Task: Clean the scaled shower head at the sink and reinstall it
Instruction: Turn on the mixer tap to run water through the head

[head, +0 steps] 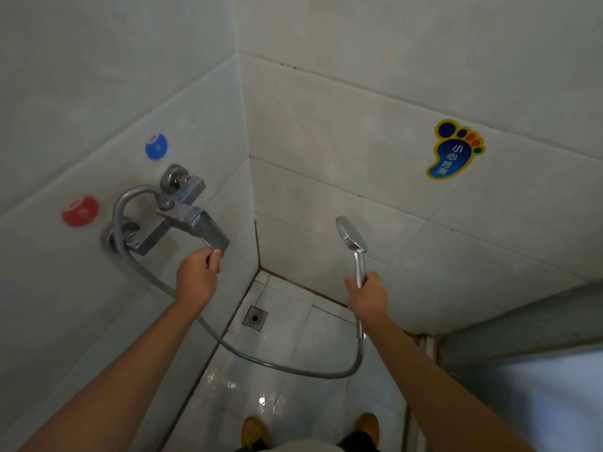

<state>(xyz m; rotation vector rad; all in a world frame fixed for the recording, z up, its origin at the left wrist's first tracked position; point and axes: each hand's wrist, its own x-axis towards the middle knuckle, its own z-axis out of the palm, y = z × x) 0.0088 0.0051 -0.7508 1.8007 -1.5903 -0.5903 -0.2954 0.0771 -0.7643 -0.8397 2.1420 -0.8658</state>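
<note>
Right hand (pixel 367 296) grips the chrome handheld shower head (pixel 351 236) by its handle, raised clear of the wall, hose attached. Left hand (pixel 197 277) pinches the scaled metal mixer lever (pixel 208 231), probably to test flow.

One shower head (pixel 350 234), one hose (pixel 261 362), one mixer tap (pixel 182 213), three wall stickers (pixel 456 150), two hands (pixel 197 277).

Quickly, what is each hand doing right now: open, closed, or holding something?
Left hand: fingers pinch the end of the mixer tap's lever handle.
Right hand: closed around the shower head handle, head pointing up, hose attached.
</note>
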